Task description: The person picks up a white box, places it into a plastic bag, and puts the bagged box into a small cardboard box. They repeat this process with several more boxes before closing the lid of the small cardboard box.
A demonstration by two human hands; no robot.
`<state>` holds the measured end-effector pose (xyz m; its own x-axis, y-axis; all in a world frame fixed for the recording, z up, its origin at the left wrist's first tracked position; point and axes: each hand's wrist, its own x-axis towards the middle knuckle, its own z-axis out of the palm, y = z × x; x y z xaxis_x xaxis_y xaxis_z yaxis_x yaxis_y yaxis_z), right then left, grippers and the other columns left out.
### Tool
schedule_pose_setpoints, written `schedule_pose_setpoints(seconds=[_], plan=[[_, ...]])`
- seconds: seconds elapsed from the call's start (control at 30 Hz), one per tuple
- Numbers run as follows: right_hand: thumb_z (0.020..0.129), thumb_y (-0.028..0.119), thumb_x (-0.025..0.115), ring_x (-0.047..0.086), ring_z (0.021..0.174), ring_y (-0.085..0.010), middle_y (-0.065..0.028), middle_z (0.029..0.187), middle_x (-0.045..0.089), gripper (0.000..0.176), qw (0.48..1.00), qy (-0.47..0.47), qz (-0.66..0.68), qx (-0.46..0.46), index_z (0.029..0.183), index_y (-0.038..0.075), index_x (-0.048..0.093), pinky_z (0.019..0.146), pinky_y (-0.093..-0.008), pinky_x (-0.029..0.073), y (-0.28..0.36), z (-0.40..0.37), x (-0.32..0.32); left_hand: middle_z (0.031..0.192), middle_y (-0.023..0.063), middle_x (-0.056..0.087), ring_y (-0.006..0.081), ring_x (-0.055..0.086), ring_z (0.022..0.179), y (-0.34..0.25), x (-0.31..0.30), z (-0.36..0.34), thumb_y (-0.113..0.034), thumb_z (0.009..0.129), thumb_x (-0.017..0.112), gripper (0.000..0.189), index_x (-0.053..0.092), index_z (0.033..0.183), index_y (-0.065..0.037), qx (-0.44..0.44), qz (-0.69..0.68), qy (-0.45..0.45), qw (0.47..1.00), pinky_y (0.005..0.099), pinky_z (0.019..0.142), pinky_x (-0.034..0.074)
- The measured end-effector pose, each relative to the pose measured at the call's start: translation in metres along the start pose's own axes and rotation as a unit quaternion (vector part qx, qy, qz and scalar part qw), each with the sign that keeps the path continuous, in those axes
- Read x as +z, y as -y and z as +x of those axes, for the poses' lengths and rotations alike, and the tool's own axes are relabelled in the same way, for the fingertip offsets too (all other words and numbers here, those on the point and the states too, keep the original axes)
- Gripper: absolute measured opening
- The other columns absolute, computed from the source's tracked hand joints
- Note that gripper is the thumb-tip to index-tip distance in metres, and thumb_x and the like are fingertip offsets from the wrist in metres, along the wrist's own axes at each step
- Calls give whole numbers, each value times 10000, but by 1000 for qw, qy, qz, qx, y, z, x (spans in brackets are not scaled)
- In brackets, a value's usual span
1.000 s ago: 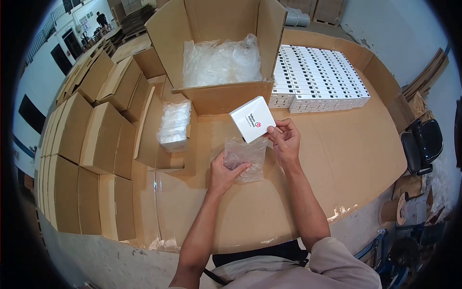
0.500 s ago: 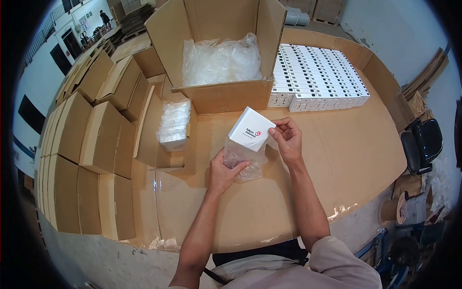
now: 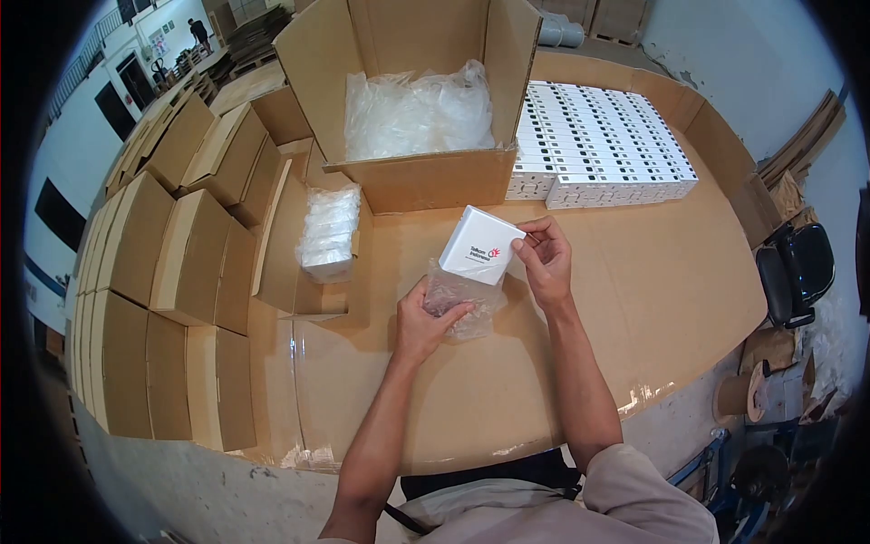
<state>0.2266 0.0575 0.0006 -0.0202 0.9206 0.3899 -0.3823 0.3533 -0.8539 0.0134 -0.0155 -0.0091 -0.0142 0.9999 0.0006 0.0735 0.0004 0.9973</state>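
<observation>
A flat white box (image 3: 476, 245) with a red logo and black print is tilted in front of me, its lower end inside a clear plastic bag (image 3: 467, 306). My left hand (image 3: 430, 319) is closed on the bag below the box. At the box's upper right corner, my right hand (image 3: 546, 261) pinches the edge between thumb and fingers. To the left, several plastic-wrapped white boxes (image 3: 328, 238) stand in a row inside an open cardboard carton (image 3: 322, 306).
A large open carton (image 3: 426, 181) full of clear plastic bags (image 3: 417, 113) stands at the back. Rows of white boxes (image 3: 616, 145) are at the back right. Brown cartons (image 3: 122, 363) are stacked on the left. A black chair (image 3: 797, 272) is beyond the right edge.
The white box has shifted slightly right and down, and my right hand has moved a little with it. My left hand stays closed on the bag.
</observation>
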Motion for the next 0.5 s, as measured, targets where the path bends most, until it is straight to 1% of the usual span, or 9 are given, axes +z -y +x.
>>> schedule_pose_setpoints(seconds=[0.07,0.17,0.27,0.37,0.47,0.5], plan=[[950,-37,663,672,1046,-172,-116,1064,660,188,1000,-9,-1,-6,1096,-18,546,919,-291,525,0,0,1,1041,81,751,124,692,921,-1,0,0,-107,799,889,435,666,1155,4,-16,-4,7,1000,310,825,568],[949,-45,649,666,1016,-159,-106,1046,654,185,999,-29,-1,-21,1097,-16,543,892,-283,520,0,1,1,1034,84,751,125,687,920,11,0,3,-113,797,892,424,664,1132,11,17,2,-1,1000,313,826,564],[947,-55,635,658,993,-148,-96,1025,652,182,999,-34,-1,-23,1098,-16,541,870,-277,515,-1,2,1,1032,91,750,126,687,927,13,1,3,-120,796,894,416,663,1114,18,19,-27,9,999,314,835,561],[945,-62,631,655,986,-144,-92,1014,657,186,1000,-19,-1,-12,1102,-16,542,865,-278,513,0,2,3,1092,73,739,135,696,959,9,0,3,-55,791,879,484,644,1210,2,14,11,20,1000,299,857,572],[940,-61,646,656,987,-144,-101,1020,668,198,1000,2,0,4,1107,-20,548,867,-285,518,3,1,9,1047,84,748,137,689,939,10,1,2,-119,802,890,425,662,1135,13,20,3,6,1000,315,850,558],[938,-60,653,656,987,-144,-105,1025,671,200,1000,4,-9,7,1106,-21,551,867,-288,520,3,0,13,1053,82,747,138,688,943,7,1,2,-119,808,886,422,662,1139,14,20,-8,2,1000,315,854,556]])
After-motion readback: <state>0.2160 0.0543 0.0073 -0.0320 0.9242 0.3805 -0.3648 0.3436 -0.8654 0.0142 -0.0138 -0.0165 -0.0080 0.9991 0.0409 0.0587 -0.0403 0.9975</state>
